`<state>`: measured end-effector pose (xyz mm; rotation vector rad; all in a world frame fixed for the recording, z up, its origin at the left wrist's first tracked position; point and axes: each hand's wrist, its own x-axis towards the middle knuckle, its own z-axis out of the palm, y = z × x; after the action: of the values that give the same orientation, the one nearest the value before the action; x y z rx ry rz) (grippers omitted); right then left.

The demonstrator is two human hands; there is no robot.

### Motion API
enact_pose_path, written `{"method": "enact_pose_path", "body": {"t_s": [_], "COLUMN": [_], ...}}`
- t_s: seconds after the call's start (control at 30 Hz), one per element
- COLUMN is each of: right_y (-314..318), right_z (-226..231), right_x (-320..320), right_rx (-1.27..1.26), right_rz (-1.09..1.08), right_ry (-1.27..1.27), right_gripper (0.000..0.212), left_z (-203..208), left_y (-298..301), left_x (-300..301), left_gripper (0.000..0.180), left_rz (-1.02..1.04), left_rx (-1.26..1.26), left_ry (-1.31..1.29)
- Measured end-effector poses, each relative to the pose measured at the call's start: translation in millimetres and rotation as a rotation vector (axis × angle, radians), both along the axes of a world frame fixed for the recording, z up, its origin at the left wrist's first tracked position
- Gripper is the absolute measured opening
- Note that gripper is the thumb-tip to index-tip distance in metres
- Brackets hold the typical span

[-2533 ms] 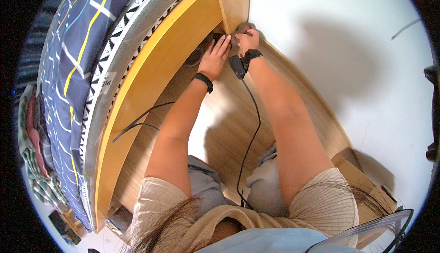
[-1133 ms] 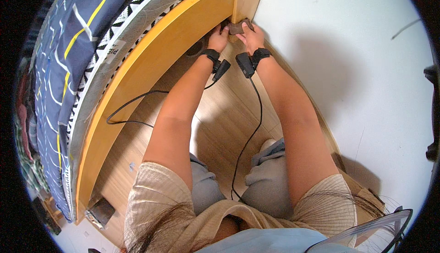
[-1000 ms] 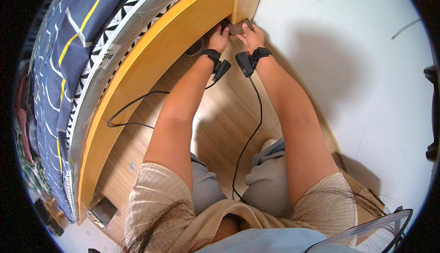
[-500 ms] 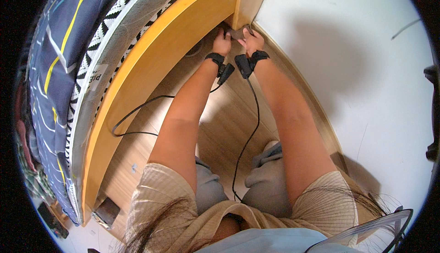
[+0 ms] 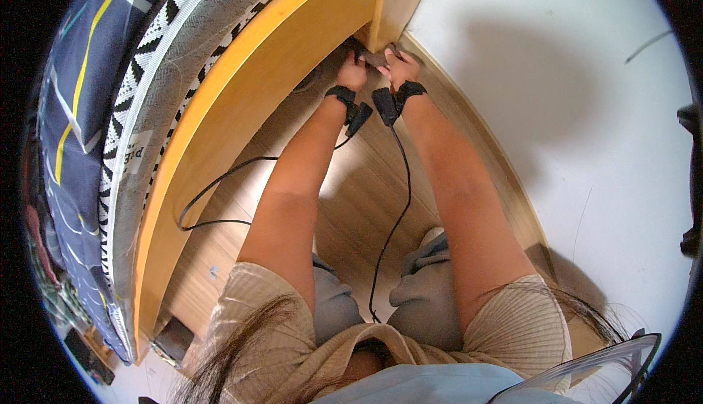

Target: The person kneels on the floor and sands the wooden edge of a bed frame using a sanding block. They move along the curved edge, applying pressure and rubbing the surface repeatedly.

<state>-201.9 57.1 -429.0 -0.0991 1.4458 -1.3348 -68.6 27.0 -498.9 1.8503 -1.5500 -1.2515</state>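
Both my arms reach forward to the foot of a wooden bed post (image 5: 387, 9), in the corner by the white wall. A greyish-brown, soft-looking piece like a cloth (image 5: 375, 58) lies between my hands at the base of the post. My left hand (image 5: 353, 73) has its fingers closed at the left end, under the bed's edge. At the other end, my right hand (image 5: 403, 69) grips it with the thumb on top. Shadow and the bed rail hide part of the piece. Each wrist wears a black strap with a small black device.
The yellow wooden bed rail (image 5: 242, 75) curves along the left, beneath a grey mattress (image 5: 157, 82) and dark blue bedding (image 5: 80, 96). A white wall (image 5: 556, 111) rises on the right. Black cables (image 5: 401, 214) trail from the wrists over the wood-look floor (image 5: 359, 192).
My hands have shifted very slightly, and the view has tilted a little. The hold on the cloth-like piece looks the same.
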Motion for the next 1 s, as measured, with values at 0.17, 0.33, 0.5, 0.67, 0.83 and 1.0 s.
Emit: {"method": "enact_pose_path", "body": {"t_s": [0.17, 0.33, 0.5, 0.67, 0.83, 1.0], "right_y": [0, 5, 5, 2, -3, 3], "right_z": [11, 41, 74, 92, 97, 111], "right_x": [1, -4, -3, 0, -2, -6], "right_rx": [0.006, -0.036, -0.093, -0.149, -0.179, -0.292], "right_rz": [0.004, 0.043, 0.078, 0.052, 0.105, 0.172], "right_ry": [-0.015, -0.067, -0.052, -0.051, 0.032, -0.012], "right_gripper": [0.055, 0.069, 0.068, 0.049, 0.036, 0.042], "left_z": [33, 72, 108, 134, 155, 167], "left_y": [-10, 9, 13, 18, 19, 23], "left_x": [10, 11, 14, 16, 21, 19], "left_gripper": [0.066, 0.074, 0.073, 0.062, 0.047, 0.039], "left_rz": [0.027, 0.282, 0.26, 0.25, 0.161, 0.208], "left_rx": [0.191, 0.241, 0.153, 0.05, 0.027, 0.033], "left_ry": [0.189, 0.748, 0.836, 0.884, 0.868, 0.911]}}
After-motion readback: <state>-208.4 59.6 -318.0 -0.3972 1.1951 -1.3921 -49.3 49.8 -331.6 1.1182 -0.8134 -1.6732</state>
